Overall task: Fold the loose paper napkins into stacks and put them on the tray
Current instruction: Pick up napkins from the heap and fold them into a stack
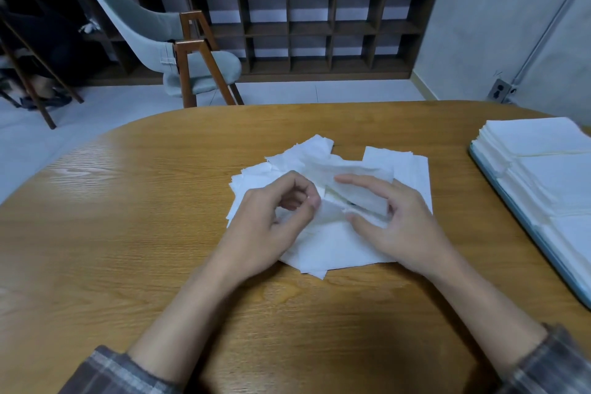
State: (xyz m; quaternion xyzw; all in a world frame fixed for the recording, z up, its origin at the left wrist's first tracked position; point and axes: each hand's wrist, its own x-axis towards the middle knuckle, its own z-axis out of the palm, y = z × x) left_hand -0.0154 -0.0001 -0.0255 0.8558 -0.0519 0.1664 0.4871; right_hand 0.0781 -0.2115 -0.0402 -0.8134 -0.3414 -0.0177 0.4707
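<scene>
A loose pile of white paper napkins [399, 166] lies in the middle of the wooden table [128, 233]. My left hand [271, 224] hovers over the pile's left side, fingers curled, pinching the edge of one napkin [361, 198]. My right hand [399, 221] holds the same napkin from the right, between thumb and fingers, lifted a little off the pile. At the right edge stands a light blue tray [524, 217] carrying several stacks of folded napkins [537, 137].
A grey chair [166, 41] with wooden legs stands beyond the table's far edge. Dark cubby shelves [319, 29] with potted plants on top line the back wall. Bare table surface lies to the left and near me.
</scene>
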